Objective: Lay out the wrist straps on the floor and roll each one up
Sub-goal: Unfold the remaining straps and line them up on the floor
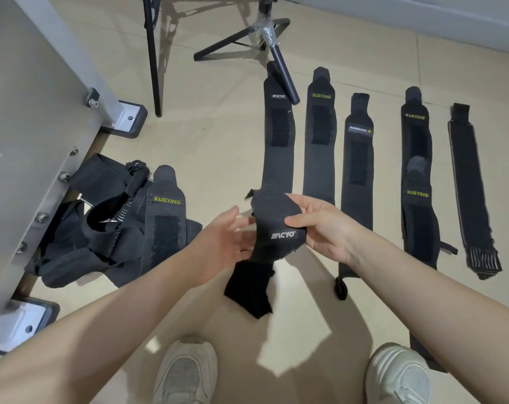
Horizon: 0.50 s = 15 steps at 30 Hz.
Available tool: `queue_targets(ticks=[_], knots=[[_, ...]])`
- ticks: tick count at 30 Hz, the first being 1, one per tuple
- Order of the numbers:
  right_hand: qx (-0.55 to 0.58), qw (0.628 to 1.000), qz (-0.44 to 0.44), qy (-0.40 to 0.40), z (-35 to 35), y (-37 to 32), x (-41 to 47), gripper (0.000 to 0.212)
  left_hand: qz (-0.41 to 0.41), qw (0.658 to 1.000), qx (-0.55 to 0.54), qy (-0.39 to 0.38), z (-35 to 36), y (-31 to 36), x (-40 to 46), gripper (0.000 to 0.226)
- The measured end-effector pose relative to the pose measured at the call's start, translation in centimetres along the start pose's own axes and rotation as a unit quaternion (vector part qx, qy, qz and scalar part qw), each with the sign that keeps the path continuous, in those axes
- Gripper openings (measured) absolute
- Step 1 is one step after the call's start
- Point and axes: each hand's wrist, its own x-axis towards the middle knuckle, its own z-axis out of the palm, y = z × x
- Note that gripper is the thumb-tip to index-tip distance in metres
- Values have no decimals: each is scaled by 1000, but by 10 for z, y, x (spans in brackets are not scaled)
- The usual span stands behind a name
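Several black wrist straps lie flat in a row on the tiled floor: one with a white logo [278, 132], a XUEYING strap [320, 135], a labelled strap [358, 158], two overlapping XUEYING straps [418, 176] and a plain striped strap [469, 188]. My right hand [320, 225] grips another white-logo strap [276, 225] above the floor, its dark tail hanging down. My left hand [221, 243] is beside it with straight fingers touching the strap's left edge. A heap of unsorted straps [116, 228] lies at the left.
A grey metal frame with bolted feet [43, 118] stands at the left. A black tripod [262, 39] stands at the back, one leg resting over the far end of the first laid strap. My two white shoes [186, 371] are at the bottom edge.
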Motion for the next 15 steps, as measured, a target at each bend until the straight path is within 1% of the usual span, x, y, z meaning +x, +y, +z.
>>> queue_targets(ticks=[1,3,5,6,7,8,10,13,15], knots=[[-14,1000,-7,-15,1,-1,-1,50,24,1000,-2,2,1,3,2,47],[-25,999,-8,-29,3,-2,-3,52,60,998,-7,34,10,12,10,50],[-7,999,-1,-42,4,-3,-2,43,87,992,21,90,19,20,18,41],[-2,999,2,-42,5,-4,-2,36,100,986,51,122,22,24,21,34],[1,999,2,-37,5,-4,-3,29,117,980,96,131,22,28,27,25],[3,1000,-5,-29,5,-5,-2,23,134,975,134,115,25,32,30,19],[-4,999,-34,-13,4,-6,1,21,158,971,166,74,30,38,34,23],[-9,997,-76,18,0,-10,4,26,173,974,128,75,39,47,38,26],[-14,995,-88,43,-4,-13,7,27,175,975,114,81,47,48,42,23]])
